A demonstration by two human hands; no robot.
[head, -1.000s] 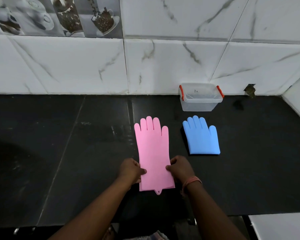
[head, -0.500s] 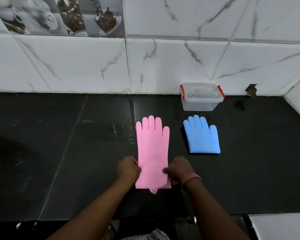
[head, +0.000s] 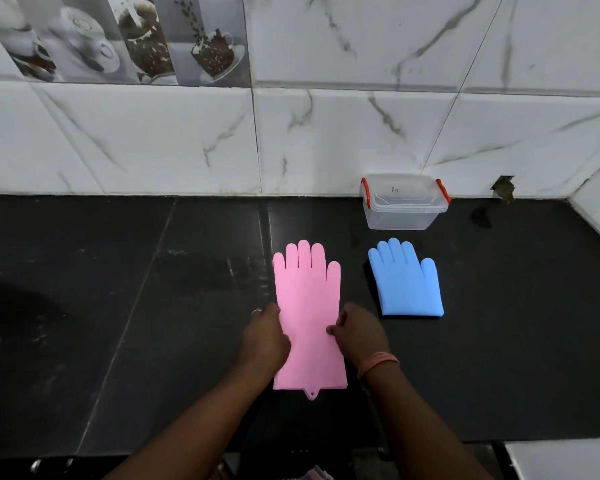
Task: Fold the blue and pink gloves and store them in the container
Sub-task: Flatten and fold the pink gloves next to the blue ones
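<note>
A pink glove (head: 307, 299) lies flat on the black counter (head: 118, 306), fingers pointing at the wall, cuff tab toward me. My left hand (head: 265, 337) grips its left edge near the middle, and my right hand (head: 359, 336) pinches its right edge at the same height. To the right lies a blue glove (head: 406, 278), shorter, folded in half, with its fingers toward the wall. Behind it, against the tiled wall, stands a clear plastic container (head: 404, 202) with red side clips; whether it has a lid on I cannot tell.
The counter ends at a white marble-tiled wall (head: 326, 140) at the back and a side wall at the far right. A small dark hole (head: 503, 190) sits in the wall right of the container. The counter's front edge runs just below my forearms.
Both hands have slid up the pink glove's sides from near the cuff to its middle. The glove stays flat; the blue glove and container have not moved.
</note>
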